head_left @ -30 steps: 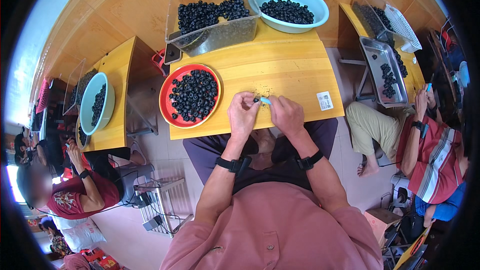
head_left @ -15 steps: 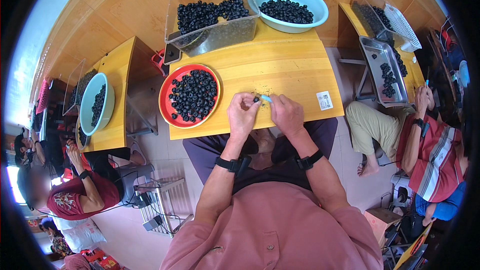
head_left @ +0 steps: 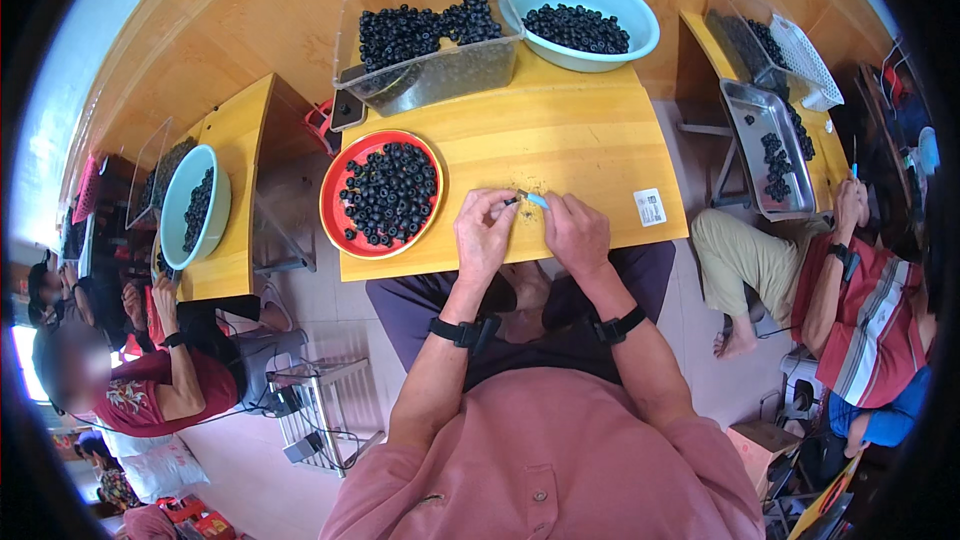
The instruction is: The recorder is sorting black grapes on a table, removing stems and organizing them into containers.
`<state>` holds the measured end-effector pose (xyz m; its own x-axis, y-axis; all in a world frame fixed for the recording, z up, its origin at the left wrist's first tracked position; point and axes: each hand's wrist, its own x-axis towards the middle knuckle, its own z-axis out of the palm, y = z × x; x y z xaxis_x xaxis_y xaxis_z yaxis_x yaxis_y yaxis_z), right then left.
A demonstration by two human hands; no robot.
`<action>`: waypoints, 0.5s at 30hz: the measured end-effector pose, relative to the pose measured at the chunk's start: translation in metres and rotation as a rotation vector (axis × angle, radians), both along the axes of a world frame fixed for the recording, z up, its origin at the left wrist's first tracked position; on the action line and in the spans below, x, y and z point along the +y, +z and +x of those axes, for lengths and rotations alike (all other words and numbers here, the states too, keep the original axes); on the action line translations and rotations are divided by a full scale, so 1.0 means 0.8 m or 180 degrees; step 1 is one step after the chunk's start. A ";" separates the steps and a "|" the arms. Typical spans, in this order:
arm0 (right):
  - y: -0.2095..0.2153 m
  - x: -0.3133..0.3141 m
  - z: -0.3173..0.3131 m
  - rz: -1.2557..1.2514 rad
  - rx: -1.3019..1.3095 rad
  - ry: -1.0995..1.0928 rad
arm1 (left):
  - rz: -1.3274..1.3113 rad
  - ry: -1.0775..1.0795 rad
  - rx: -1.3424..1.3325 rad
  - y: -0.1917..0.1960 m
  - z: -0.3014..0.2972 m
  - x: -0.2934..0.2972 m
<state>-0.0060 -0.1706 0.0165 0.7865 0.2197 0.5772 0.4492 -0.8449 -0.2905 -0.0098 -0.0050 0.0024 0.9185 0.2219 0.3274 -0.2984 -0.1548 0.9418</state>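
Observation:
My left hand (head_left: 484,232) pinches a small black round piece (head_left: 511,201) between thumb and fingertips; whether it is a bead or a berry I cannot tell. In my right hand (head_left: 577,230) is a small knife (head_left: 536,201) with a light blue handle, its short blade pointing left against the piece. Both hands are over the near edge of the yellow wooden table (head_left: 590,145). Fine brown crumbs (head_left: 530,185) lie just beyond the fingertips. To the left, a red round tray (head_left: 335,223) with a yellow rim holds many similar black pieces.
A clear plastic bin (head_left: 440,80) and a light blue basin (head_left: 590,63), both with black pieces, stand at the back. A phone (head_left: 347,112) lies beside the bin. Co-workers sit at tables on the left (head_left: 240,140) and right (head_left: 820,145). A metal rack (head_left: 320,410) stands on the floor.
The knife has turned slightly, so its blade now shows against the piece. Both hands have barely moved. The co-worker on the left has shifted their arms.

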 end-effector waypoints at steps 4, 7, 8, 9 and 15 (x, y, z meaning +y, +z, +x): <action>-0.002 -0.003 0.000 0.0025 0.0002 -0.0020 | 0.0293 0.0074 0.0175 0.003 -0.001 0.001; -0.001 -0.003 0.000 0.0060 0.0014 -0.0001 | 0.0568 0.0201 0.0453 0.002 -0.002 -0.001; -0.001 -0.003 0.000 0.0062 0.0012 0.0006 | 0.0216 0.0122 0.0562 -0.002 -0.001 0.000; -0.002 -0.002 0.000 0.0069 0.0015 0.0009 | -0.0135 0.0041 0.0669 -0.005 0.000 0.000; -0.002 -0.003 0.000 0.0079 0.0010 0.0006 | 0.0120 0.0098 0.0043 -0.004 0.003 -0.001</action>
